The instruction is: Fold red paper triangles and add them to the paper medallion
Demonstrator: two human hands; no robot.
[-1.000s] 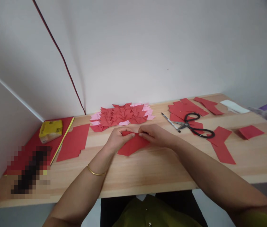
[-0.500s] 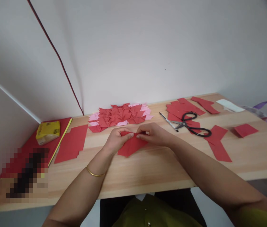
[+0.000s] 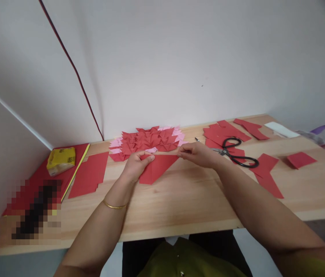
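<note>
A folded sheet of red paper (image 3: 159, 168) is held just above the wooden table, its long straight edge away from me and its point towards me. My left hand (image 3: 136, 164) is closed on its left side, thumb on top. At the paper's far right corner, the fingers of my right hand (image 3: 194, 153) are pinched together on the tip. Just beyond lies a pile of folded red and pink paper pieces (image 3: 148, 140). Black-handled scissors (image 3: 228, 152) rest to the right of my right hand, and a pen (image 3: 197, 139) is mostly hidden behind that hand.
Red paper scraps (image 3: 220, 130) lie around the scissors, with a small folded red piece (image 3: 301, 159) farther right. On the left are a red sheet (image 3: 89, 173), a yellow packet (image 3: 61, 161) and a yellow strip (image 3: 76, 171). A wall (image 3: 162, 69) stands behind the table (image 3: 179, 207).
My right hand has moved right and away from my left hand, out to the paper's corner. The paper's far edge now shows stretched straight between both hands.
</note>
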